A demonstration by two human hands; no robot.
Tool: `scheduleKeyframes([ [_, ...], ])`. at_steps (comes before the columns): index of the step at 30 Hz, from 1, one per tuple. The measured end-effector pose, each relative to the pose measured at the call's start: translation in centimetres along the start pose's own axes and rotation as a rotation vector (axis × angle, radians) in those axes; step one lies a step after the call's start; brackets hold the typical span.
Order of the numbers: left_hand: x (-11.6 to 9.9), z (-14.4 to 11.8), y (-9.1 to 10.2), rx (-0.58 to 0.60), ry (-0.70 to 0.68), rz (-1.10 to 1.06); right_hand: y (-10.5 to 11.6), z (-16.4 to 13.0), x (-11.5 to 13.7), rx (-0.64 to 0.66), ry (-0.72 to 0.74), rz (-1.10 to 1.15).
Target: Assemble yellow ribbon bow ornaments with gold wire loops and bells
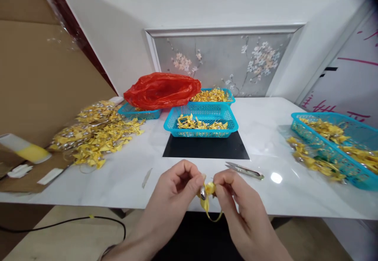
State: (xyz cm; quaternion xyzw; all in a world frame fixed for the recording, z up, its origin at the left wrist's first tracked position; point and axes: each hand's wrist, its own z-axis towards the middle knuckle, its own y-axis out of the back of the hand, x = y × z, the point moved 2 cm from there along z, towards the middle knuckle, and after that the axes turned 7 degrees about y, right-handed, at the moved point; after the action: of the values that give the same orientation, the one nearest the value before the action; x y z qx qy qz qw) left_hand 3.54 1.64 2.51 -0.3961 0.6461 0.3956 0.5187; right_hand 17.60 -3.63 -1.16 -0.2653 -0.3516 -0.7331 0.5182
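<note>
Between my two hands, just over the table's front edge, is a small yellow ribbon ornament with a silvery bead on its left side. A thin yellow strand loops down below it. My left hand pinches the ornament's left side between thumb and forefinger. On the other side, the fingertips of my right hand are closed on its right edge. Thread snips lie on the table beyond my right hand, tips pointing left. Farther back, a blue basket holding similar yellow ornaments stands on a black mat.
Piled yellow ornaments lie at left near a cardboard box and a yellow-white roll. A red plastic bag rests over baskets behind. Another blue basket stands at right, with ornaments beside it.
</note>
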Motion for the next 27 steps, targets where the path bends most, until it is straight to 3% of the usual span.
scheduleKeyframes([
  [3, -0.1, -0.2, 0.1, -0.131, -0.108, 0.106, -0.1, 0.2, 0.0, 0.043, -0.118, 0.054],
  [5, -0.2, -0.3, 0.0, -0.135, -0.118, 0.1, -0.2, 0.4, 0.0, 0.013, -0.107, 0.013],
  [7, -0.1, -0.3, -0.1, -0.074, -0.059, -0.001, -0.3, 0.5, 0.0, -0.016, -0.069, 0.01],
  [10, 0.3, -0.3, -0.3, 0.107, 0.153, -0.298, -0.5, 0.5, 0.0, -0.02, -0.019, 0.15],
  [14, 0.8, -0.4, -0.7, 0.253, 0.337, -0.524, -0.5, 0.3, -0.4, -0.039, -0.076, 0.378],
  [20, 1.0, -0.7, 0.0, 0.094, 0.231, -0.413, 0.0, 0.3, -0.7, -0.144, -0.118, 0.404],
  [27, 0.7, -1.6, 0.5, 0.099, 0.106, -0.208, -0.5, -0.5, -1.2, -0.138, -0.305, 0.376],
])
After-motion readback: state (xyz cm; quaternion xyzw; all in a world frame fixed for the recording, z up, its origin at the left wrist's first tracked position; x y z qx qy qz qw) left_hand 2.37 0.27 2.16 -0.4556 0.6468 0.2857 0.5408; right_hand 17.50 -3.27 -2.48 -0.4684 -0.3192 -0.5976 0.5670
